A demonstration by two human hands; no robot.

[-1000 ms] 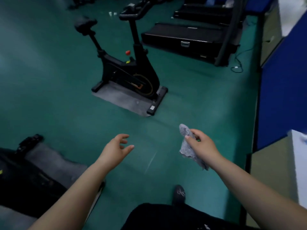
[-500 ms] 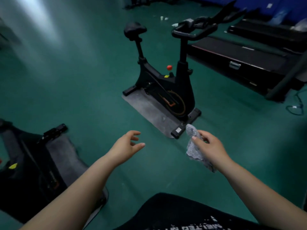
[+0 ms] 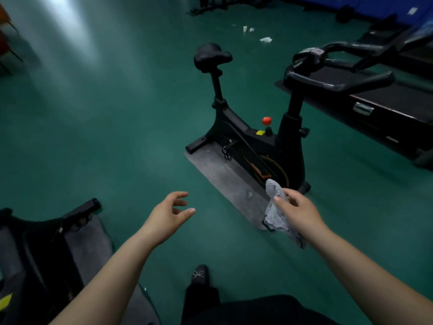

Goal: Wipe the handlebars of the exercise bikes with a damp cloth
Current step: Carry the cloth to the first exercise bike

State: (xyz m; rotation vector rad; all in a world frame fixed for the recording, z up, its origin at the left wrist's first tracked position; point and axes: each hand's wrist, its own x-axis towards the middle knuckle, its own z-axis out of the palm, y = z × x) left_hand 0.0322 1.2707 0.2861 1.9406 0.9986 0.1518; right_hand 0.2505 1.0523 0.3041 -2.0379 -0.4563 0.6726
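A black exercise bike (image 3: 262,146) stands on a grey mat (image 3: 225,181) ahead of me, its saddle to the left. Its black handlebars (image 3: 328,76) rise at the upper right, well above and beyond both hands. My right hand (image 3: 297,212) grips a crumpled grey cloth (image 3: 276,207) in front of the bike's flywheel, low near the mat's front end. My left hand (image 3: 168,216) hovers over the green floor to the left, fingers loosely curled, holding nothing.
A second bike's base and mat (image 3: 58,249) lie at the lower left. A black treadmill (image 3: 379,109) sits behind the handlebars on the right. White scraps (image 3: 266,39) litter the far floor. My shoe (image 3: 200,274) is on the floor below.
The bike has come closer and shifted toward the centre of view, its handlebars now larger at the upper right. Both hands stay raised; the cloth remains in my right hand.
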